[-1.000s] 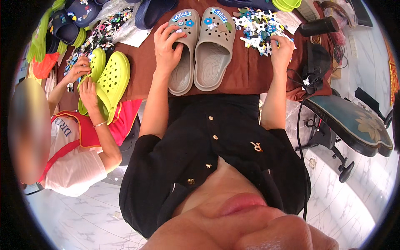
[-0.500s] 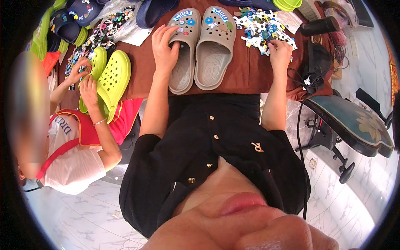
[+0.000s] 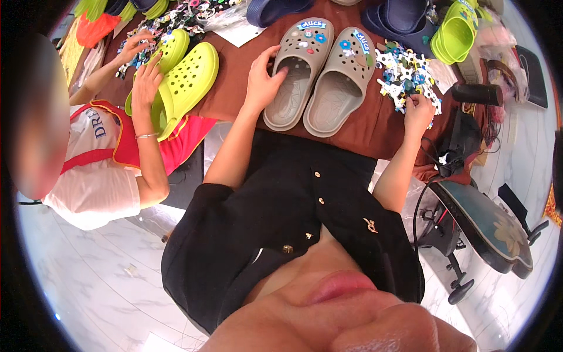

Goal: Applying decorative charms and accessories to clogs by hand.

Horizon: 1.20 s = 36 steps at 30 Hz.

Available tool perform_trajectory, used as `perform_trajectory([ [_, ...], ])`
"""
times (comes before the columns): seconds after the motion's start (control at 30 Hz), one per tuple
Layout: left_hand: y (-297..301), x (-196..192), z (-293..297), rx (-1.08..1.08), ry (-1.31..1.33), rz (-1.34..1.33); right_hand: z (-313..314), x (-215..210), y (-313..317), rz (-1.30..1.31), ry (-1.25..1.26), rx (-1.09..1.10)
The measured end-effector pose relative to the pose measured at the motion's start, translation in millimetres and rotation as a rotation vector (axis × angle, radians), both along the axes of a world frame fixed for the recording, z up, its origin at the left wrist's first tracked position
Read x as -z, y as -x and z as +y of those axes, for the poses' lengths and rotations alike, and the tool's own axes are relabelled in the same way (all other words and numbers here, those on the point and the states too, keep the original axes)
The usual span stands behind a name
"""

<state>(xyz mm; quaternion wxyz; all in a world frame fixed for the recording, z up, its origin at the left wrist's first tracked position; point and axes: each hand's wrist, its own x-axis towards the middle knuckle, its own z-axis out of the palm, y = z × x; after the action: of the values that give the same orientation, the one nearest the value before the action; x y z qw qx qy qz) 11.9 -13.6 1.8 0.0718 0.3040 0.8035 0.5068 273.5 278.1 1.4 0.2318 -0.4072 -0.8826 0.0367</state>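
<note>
Brown-draped desk (image 3: 231, 79): left hand (image 3: 262, 82) grips the left gray clog (image 3: 297, 79) with curled fingers, while the right hand (image 3: 419, 114), finger closure unclear, would best separate charms (image 3: 404, 67) singly.

Brown-covered table (image 3: 231, 88): yellow-green clogs (image 3: 202, 67) toward near left corner. Navy clogs (image 3: 382, 28), lime clogs (image 3: 454, 36) toward far right corner. Black cylinder (image 3: 478, 94) near right edge. Flower-patterned seat (image 3: 487, 226) beside near right corner.

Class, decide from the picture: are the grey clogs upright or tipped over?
Upright: both grey clogs sit on the brown cloth, insoles and decorated toes facing up.
</note>
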Motion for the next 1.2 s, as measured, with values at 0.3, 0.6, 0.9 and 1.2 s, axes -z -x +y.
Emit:
perform_trajectory([
  [0.3, 5.4, 13.8, -1.8, 0.000, -0.238, -0.220, -7.3, 0.7, -9.7, 0.275, 0.033, 0.053],
  [0.6, 8.6, 19.3, -4.0, 0.015, -0.292, -0.236, -11.6, -7.4, -4.9, 0.485, 0.212, 0.127],
  [0.9, 7.6, 16.8, -3.2, 0.023, -0.299, -0.246, -12.7, -13.6, 70.1, 0.239, 0.040, -0.261],
  [1.2, 4.5, 7.7, -2.0, 0.018, -0.303, -0.281, -24.3, -13.7, 77.6, -0.105, -0.025, -0.154],
])
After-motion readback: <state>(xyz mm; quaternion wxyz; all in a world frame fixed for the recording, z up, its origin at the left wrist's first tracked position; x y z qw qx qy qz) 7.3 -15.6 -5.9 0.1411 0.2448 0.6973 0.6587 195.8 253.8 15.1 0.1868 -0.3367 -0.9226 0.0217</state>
